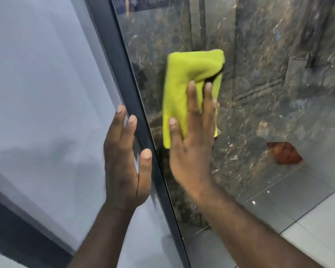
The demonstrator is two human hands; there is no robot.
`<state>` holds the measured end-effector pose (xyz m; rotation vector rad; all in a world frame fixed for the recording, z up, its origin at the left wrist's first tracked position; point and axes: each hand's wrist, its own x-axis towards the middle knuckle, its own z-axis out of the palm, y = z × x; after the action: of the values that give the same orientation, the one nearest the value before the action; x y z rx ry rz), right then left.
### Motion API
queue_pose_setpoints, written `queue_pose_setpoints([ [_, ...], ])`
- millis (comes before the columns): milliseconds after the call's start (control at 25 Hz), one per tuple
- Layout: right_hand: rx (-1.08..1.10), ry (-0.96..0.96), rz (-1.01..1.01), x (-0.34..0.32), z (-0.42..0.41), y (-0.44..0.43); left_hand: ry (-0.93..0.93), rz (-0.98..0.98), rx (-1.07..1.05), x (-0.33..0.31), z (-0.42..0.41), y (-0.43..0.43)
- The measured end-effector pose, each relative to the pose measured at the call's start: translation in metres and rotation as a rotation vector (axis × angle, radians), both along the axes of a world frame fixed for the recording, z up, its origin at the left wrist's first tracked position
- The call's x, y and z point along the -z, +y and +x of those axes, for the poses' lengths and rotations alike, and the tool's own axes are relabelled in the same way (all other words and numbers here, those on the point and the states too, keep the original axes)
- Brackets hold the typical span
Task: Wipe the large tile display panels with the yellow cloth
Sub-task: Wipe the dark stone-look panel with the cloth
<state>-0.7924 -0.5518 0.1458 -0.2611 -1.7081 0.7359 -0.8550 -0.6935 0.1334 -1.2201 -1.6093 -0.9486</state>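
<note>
Directly ahead, a person's two hands are raised against upright display panels. The right hand [190,151] lies flat on a folded yellow cloth [186,89], with fingers straight and thumb spread, pressing it onto the dark panel [259,93] rather than gripping it. The cloth reaches up beyond the fingertips. Its long axis runs up and down, tipped slightly, roughly in line with the frame [120,64] just to its left.

The left hand [124,163] is released and holds nothing. Its fingers are straight against the pale panel [37,93] and its thumb crosses the frame. The right hand is therefore the one on the cloth, and the left sits just beside it across the frame, likely as a brace.

Most of the dark panel spreads to the right of the cloth and above it, so the next stroke probably has to go that way.

The cloth looks soft and matte, like microfibre, with one deep crease near its top. The dark panel is glossy and marble-like, brown and grey with pale flecks, and mirrors the room. A rust-red patch [284,153] shows low on it; I cannot tell whether it is a mark or a reflection. The pale panel is smooth, plain grey. The frame is a narrow dark strip. Light floor [317,229] tiles show at the lower right.
</note>
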Motion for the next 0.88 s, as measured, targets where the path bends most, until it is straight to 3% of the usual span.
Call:
queue_pose_setpoints([
  [120, -0.131, -0.230, 0.279, 0.090, 0.025, -0.027, 0.015, 0.105, -0.014, 0.011, 0.013, 0.012],
  [200, -0.113, -0.287, 0.259, 0.132, 0.042, 0.001, 0.040, 0.018, -0.051, 0.016, 0.018, 0.019],
  [360, -0.074, -0.094, -0.217, 0.070, 0.036, 0.088, 0.224, -0.139, -0.422, 0.007, 0.022, 0.057],
  [440, -0.008, -0.055, -0.109, 0.043, 0.031, 0.107, 0.273, -0.139, -0.503, 0.002, 0.031, 0.090],
  [560, -0.047, -0.188, 0.207, 0.083, 0.045, 0.123, 0.231, -0.164, -0.440, -0.001, 0.038, 0.131],
  [600, -0.060, -0.191, 0.155, 0.100, 0.053, 0.138, 0.227, -0.178, -0.444, -0.003, 0.037, 0.140],
  [680, -0.021, -0.089, -0.149, 0.110, 0.058, 0.185, 0.249, -0.227, -0.507, -0.010, 0.038, 0.154],
  [760, 0.076, 0.027, -0.354, 0.080, 0.053, 0.241, 0.270, -0.198, -0.546, -0.025, 0.039, 0.178],
  [880, 0.124, 0.044, -0.219, 0.021, 0.047, 0.276, 0.293, -0.115, -0.553, -0.044, 0.044, 0.225],
])
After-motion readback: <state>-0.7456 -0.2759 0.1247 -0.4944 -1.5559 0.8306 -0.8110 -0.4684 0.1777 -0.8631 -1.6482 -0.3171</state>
